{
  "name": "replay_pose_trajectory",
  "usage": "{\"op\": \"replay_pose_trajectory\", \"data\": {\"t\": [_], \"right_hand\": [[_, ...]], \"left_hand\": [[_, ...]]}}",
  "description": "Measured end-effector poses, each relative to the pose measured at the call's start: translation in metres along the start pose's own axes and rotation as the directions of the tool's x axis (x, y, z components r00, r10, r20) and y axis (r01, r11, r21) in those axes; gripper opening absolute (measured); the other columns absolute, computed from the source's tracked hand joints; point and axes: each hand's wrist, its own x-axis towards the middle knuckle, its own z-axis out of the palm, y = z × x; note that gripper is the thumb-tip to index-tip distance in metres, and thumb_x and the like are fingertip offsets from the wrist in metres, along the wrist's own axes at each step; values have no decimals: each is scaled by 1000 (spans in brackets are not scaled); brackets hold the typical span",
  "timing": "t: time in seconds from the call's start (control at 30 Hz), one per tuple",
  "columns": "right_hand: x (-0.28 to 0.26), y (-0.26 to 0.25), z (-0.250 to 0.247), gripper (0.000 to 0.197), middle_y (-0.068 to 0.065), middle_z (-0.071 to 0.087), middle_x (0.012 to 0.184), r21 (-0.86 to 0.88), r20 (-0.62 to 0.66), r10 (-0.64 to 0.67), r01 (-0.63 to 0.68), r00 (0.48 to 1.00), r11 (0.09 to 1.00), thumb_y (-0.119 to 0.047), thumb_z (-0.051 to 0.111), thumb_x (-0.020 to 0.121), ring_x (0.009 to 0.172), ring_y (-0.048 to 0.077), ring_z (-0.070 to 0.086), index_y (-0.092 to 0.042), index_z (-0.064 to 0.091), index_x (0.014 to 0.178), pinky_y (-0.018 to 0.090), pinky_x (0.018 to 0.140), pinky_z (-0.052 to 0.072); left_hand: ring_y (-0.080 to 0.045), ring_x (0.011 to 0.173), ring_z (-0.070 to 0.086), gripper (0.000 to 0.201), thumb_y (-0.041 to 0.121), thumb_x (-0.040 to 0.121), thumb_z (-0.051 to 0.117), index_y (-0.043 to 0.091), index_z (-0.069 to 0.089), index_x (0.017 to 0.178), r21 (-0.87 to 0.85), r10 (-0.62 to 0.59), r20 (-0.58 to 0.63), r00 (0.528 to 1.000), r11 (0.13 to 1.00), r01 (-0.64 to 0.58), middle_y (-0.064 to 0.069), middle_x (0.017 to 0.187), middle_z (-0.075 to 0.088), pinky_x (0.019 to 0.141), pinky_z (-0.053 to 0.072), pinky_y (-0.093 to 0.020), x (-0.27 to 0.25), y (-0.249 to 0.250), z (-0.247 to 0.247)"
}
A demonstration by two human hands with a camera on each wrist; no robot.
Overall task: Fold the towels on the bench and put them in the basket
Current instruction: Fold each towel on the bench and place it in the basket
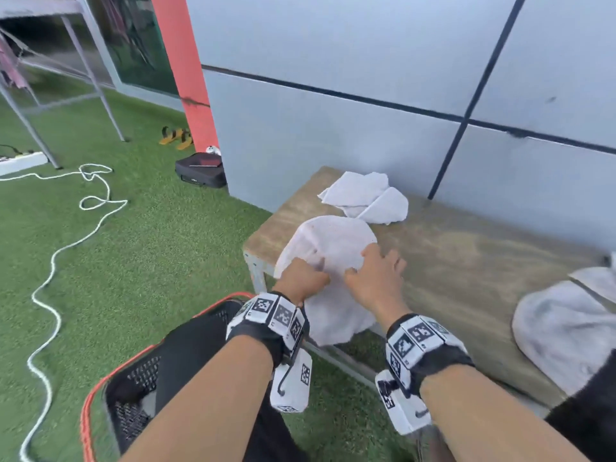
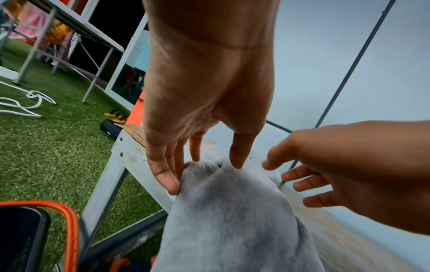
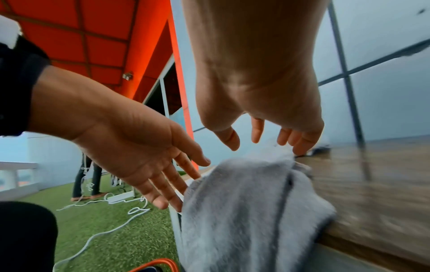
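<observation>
hands (image 1: 340, 278) — on towel (image 1: 333, 241), bench (image 1: 466, 261)

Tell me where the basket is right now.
In the head view the basket sits on the grass at lower left, below the left hand, beside the bench's left end.

The towels (image 1: 333, 248) are pale grey-white, the bench (image 1: 466, 261) is brown wood, the basket (image 1: 133, 388) is black with an orange rim, and the grass (image 1: 150, 245) is green.
</observation>
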Motion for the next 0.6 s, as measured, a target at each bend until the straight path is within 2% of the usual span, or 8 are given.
{"op": "replay_pose_trajectory", "data": {"t": [0.1,0.17,0.2,0.27,0.3,0.43,0.5,0.6], "right_hand": [[-1,24,3,51,23,50,131,66,114,76,-84,991,994,-28,57,89,122,43,46,-5,38,130,46,100,43],[-3,35,-1,37,20,59,123,136,133,58,-76,989,988,-25,57,89,115,41,56,-12,46,121,43,90,49],[-3,40,-3,17,15,63,111,145,129,40,-59,991,988,-20,56,88,105,39,59,-22,51,105,38,80,48],[2,52,-7,32,3,50,76,171,102,12,-30,995,985,-10,51,87,79,32,48,-31,34,69,32,59,33],[4,57,-12,37,-2,38,70,207,92,19,-38,996,978,-8,49,86,73,28,40,-29,26,66,32,53,26],[7,77,-38,18,-5,40,77,418,-23,69,-53,997,907,-15,44,98,65,13,37,-19,38,81,25,52,27],[7,90,-58,4,-4,45,82,534,-101,93,-25,991,845,-16,42,101,66,11,41,-13,44,100,21,52,32],[8,111,-87,9,-2,47,84,633,-261,123,74,958,770,-11,43,101,65,9,40,-7,44,109,16,49,34]], "left_hand": [[-29,87,59,9,12,89,62,5,56,90,44,23,-39,999,999,-22,-13,85,57,62,41,-28,3,4,14],[-30,78,57,22,8,90,58,9,54,68,95,80,-52,995,993,-75,-10,68,51,61,37,-29,5,10,21],[-28,70,53,33,7,89,57,12,48,58,113,113,-53,992,988,-106,-7,61,46,61,36,-30,7,15,25],[-21,55,43,41,6,88,55,14,40,50,96,149,-45,988,985,-144,-3,51,40,57,33,-29,12,28,33],[-18,52,40,42,6,87,54,14,39,49,78,166,-30,986,983,-163,-2,50,39,53,32,-28,15,36,38],[-11,50,37,38,10,88,55,14,40,53,-43,287,8,958,957,-287,2,52,40,42,27,-14,16,80,63],[-10,51,33,30,11,89,53,14,42,61,-163,347,16,938,926,-340,4,55,38,43,27,-15,9,105,77],[-9,56,37,23,11,91,53,16,45,70,-296,436,-51,899,853,-430,6,61,41,48,33,-14,-3,139,94]]}}
